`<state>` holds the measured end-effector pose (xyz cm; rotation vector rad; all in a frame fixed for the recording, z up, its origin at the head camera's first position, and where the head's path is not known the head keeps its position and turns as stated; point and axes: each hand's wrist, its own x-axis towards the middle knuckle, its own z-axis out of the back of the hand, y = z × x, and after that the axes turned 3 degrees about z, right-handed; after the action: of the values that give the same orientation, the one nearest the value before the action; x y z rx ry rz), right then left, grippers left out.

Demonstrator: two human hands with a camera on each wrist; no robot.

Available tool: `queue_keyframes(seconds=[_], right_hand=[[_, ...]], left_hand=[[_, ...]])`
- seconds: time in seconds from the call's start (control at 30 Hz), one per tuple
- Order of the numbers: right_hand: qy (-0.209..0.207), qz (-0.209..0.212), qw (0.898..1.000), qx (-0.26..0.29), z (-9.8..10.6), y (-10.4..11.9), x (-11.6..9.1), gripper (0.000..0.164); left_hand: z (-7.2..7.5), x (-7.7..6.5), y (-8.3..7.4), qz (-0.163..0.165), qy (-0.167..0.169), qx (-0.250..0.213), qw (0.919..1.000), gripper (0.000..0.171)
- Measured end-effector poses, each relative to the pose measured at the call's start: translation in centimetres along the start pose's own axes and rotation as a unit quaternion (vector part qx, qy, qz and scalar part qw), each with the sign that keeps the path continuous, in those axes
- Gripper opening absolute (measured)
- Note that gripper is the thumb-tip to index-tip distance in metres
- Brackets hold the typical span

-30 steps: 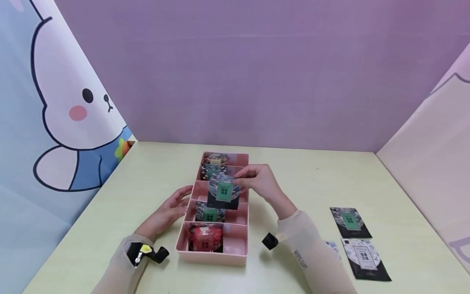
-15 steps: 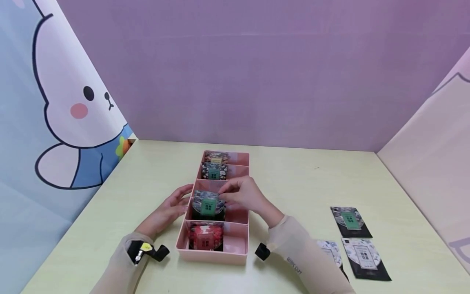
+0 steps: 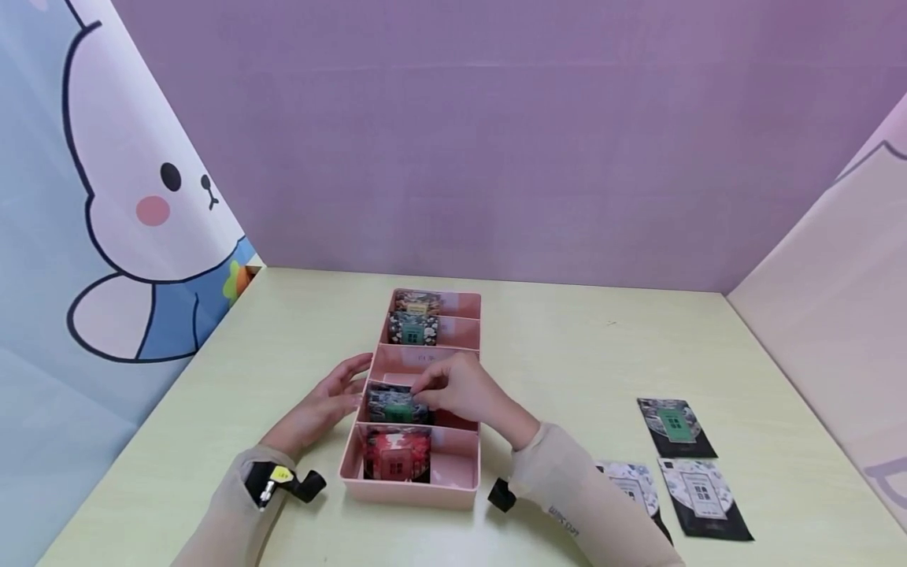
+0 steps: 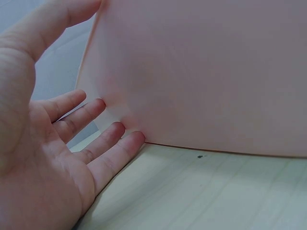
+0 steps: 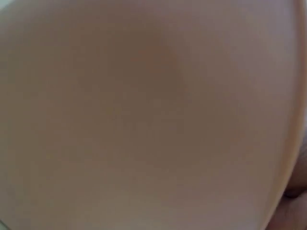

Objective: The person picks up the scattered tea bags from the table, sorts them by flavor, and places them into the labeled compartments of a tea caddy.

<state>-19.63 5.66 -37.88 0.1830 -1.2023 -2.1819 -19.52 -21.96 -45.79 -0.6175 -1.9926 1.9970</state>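
A pink divided box stands on the table, its compartments in a row. In the second compartment from the front, my right hand pinches the upper right corner of a black packet with a green label. Another packet appears to sit right behind it. My left hand rests against the box's left side; in the left wrist view its straight fingers touch the pink wall. The right wrist view is mostly filled by the box's wall, with only a bit of the hand at the edge.
A red packet sits in the front compartment. A white-flowered packet and an orange-toned one stand in the rear ones. On the table at right lie a green-labelled packet and two pale-labelled packets, one partly under the right sleeve.
My right hand has carried the green-labelled packet forward and down from above the middle compartment into the second one from the front. The left hand has stayed at the box's side.
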Motion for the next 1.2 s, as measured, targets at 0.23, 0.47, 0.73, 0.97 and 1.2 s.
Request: queue_keyframes(seconds=[0.23,0.47,0.73,0.97,1.2], right_hand=[[0.048,0.003,0.999,-0.019,0.5,0.0,-0.1,0.005],[0.079,0.047,0.995,-0.023,1.9,0.3,-0.1,0.014],[0.058,0.050,0.997,0.000,3.4,0.3,-0.3,0.019],[0.047,0.030,0.998,0.018,4.4,0.3,-0.5,0.022],[-0.008,0.034,0.999,0.017,7.0,0.0,-1.4,0.023]], left_hand=[[0.1,0.1,0.0,-0.003,0.006,0.003,1.0000,0.074],[0.2,0.1,0.1,-0.008,0.008,0.000,0.9999,0.074],[0.1,0.1,0.1,-0.004,0.004,-0.002,1.0000,0.074],[0.0,0.0,-0.2,0.011,-0.008,0.000,0.9999,0.074],[0.1,-0.1,-0.1,0.009,-0.006,0.001,0.9999,0.073]])
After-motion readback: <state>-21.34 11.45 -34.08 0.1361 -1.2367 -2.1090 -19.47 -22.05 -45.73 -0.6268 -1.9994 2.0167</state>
